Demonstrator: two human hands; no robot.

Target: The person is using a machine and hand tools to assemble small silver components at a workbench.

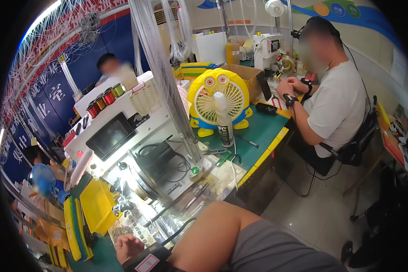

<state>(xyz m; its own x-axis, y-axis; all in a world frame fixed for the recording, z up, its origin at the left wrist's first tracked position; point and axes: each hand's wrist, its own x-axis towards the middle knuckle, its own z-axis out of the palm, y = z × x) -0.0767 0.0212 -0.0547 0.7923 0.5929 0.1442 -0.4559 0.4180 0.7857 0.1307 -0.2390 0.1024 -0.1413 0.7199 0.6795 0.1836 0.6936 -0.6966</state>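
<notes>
Taking the yellow tray [97, 206] as my mark, my right hand [129, 248] sits low on the near side of it, palm turned partly into view and fingers curled in. I cannot tell whether my fingertips meet or whether anything small is pinched among them, because the curl and the angle hide that. My left hand is out of view, so its grip I cannot tell either. What lies nearest my fingers is a small heap of fine bits [121, 229], between the tray and my hand; the pieces are too small to make out one by one. Just to the right of the tray the lit metal fitting [119, 208] of the white machine [93, 124] juts out over the bench. To work well here, I judge it best to keep my forearm low and steady, bring only thumb and forefinger to the bits, and pinch lightly so that single pieces come away without scattering the rest. The wrist device [147, 263] is bulky, so I would keep it lifted off the bench and clear of the dark cable [177, 233], which runs farther right of the tray and could snag. Short, slow reaches suit this spot: a hurried knuckle could knock the fitting or tip the tray. The light falls strongest to the right of the tray, so fine looking is probably easiest there.
</notes>
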